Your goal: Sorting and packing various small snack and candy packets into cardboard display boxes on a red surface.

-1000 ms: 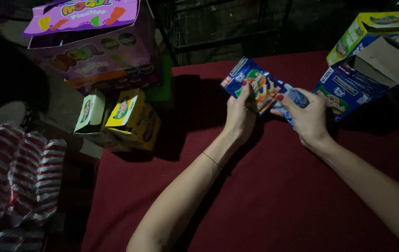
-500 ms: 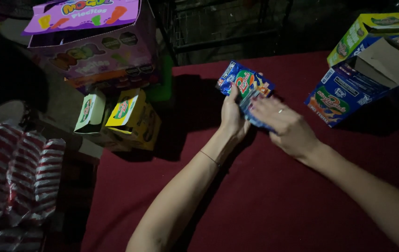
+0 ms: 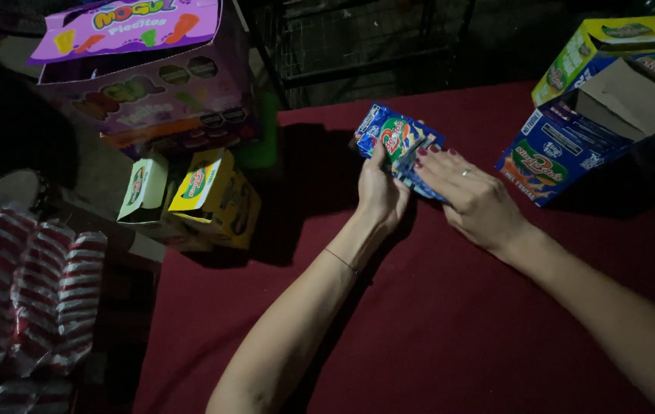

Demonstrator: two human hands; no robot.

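Observation:
A small stack of blue snack packets [image 3: 394, 136] with green and red labels is held upright over the dark red table [image 3: 435, 330]. My left hand [image 3: 380, 192] grips the stack from below, thumb on the front packet. Just to its right, my right hand [image 3: 472, 198], with a ring and red nails, lies flat against the packets with its fingers spread over their right edge.
An open blue carton [image 3: 573, 138] lies on its side at the right, with a green and yellow box [image 3: 603, 46] behind it. A purple display box [image 3: 143, 77], two small yellow-green boxes [image 3: 205, 195] and red-and-white wrapped packs [image 3: 28, 291] sit at the left.
My right hand brought a packet from near the blue carton leftwards onto those in my left hand, and now presses flat on the stack. The stack shifted slightly left.

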